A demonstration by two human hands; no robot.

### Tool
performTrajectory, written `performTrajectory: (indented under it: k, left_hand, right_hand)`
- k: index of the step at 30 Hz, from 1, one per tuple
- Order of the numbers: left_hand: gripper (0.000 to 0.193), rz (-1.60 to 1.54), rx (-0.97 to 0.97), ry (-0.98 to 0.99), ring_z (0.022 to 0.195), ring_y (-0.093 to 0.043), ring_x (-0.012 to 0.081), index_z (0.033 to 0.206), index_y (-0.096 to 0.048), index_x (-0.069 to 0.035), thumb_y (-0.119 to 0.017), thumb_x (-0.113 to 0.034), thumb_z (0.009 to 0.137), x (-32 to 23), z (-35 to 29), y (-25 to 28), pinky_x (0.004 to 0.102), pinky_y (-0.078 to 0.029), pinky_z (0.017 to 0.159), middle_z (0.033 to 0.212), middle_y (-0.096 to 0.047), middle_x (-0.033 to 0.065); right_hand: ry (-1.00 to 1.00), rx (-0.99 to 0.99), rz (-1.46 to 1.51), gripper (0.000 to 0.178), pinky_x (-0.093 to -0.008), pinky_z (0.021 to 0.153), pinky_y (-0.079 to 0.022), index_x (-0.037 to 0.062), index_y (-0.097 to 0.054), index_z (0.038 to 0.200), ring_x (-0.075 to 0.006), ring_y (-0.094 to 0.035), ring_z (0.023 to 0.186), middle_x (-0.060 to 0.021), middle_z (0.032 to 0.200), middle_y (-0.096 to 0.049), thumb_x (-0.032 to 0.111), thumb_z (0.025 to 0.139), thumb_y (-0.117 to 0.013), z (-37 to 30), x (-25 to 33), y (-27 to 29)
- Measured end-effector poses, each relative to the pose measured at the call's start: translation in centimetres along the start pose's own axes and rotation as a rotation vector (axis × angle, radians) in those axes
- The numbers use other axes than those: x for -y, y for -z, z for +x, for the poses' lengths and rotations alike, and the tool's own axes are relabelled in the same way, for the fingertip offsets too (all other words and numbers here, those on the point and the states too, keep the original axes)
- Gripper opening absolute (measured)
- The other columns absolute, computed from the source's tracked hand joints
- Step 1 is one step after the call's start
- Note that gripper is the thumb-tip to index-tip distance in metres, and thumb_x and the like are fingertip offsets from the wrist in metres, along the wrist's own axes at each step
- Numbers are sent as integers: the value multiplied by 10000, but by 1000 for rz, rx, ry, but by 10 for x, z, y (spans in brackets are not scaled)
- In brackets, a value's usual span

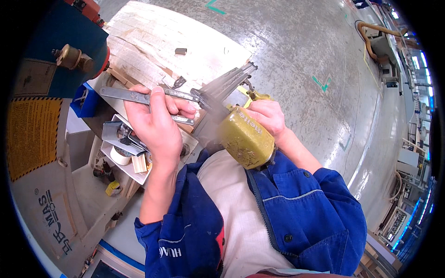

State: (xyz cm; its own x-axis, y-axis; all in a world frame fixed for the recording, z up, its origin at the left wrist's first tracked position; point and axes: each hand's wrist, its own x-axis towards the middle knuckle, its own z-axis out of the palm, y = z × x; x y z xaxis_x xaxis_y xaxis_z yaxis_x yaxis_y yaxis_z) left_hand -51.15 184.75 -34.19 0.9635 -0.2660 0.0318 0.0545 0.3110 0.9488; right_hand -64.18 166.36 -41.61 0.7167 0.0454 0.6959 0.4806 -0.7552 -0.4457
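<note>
Grey, scuffed concrete floor [287, 51] with green corner marks fills the far side of my feed. At the centre, in front of the wearer's chest, is an olive-yellow, block-shaped metal power tool [245, 139], its paint chipped and dirty toward the near end; a long grey rail [234, 82] reaches away from it, and its left end blurs. I see the right hand [268, 119] at its far side, fingers curled in against it, though the body hides part of that grip from me. On the left hand [155, 118], thumb and fingers close narrowly on a hand tool of flat, worn grey metal bars [124, 95]; one tip lies near the blurred end, and I cannot tell whether they touch. Beyond lies a pale, scraped board [143, 28] bearing a small dark block [181, 51]. Below the left hand's wrist side I make out a white, cluttered tray [131, 175], then a blue plastic bin [85, 110] and a dark teal machine casing [39, 46].
</note>
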Motion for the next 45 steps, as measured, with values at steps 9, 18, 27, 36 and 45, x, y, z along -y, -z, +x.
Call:
performTrajectory:
  k: [9, 18, 27, 36, 45]
  left_hand:
    - [125, 9, -84, 126, 424, -503, 167, 1051, -342, -56, -436, -35, 971, 5, -2, -2, 302, -446, 404, 582, -436, 49]
    - [77, -99, -117, 35, 459, -523, 144, 1049, -395, -82, -439, -54, 992, -24, 17, 37, 249, -383, 347, 612, -448, 30]
    - [114, 13, -72, 240, 433, -509, 115, 1077, -488, -65, -510, -74, 965, 1, -5, 75, 233, -380, 367, 598, -515, 16]
    - [230, 100, -171, 297, 489, -541, 96, 1210, -518, -64, -486, -102, 985, 1, -45, 171, 203, -363, 377, 634, -530, 6]
    - [330, 528, -490, 323, 524, -531, 54, 1293, -545, -27, -496, -130, 984, -18, -39, 253, 187, -354, 405, 714, -601, 7]
  right_hand:
    - [-8, 50, -128, 445, -345, 448, -379, 46, -700, 1125, -197, -502, 501, -22, 596, -443, 200, 708, -672, 11, 13, 3]
    - [-3, 38, -59, 411, -340, 461, -390, 28, -707, 1060, -204, -512, 520, -43, 620, -483, 143, 665, -694, 15, 7, -2]
    - [-1, 36, -193, 322, -372, 604, -513, 3, -702, 992, -286, -628, 646, -117, 777, -666, 123, 694, -703, -9, -6, -10]
    - [-152, 98, -115, 313, -373, 612, -518, 0, -701, 986, -290, -636, 658, -122, 785, -670, 122, 698, -703, -14, -6, 2]
    - [-213, 161, -83, 305, -373, 621, -523, -4, -700, 980, -293, -643, 669, -127, 792, -675, 121, 702, -703, -16, -3, -2]
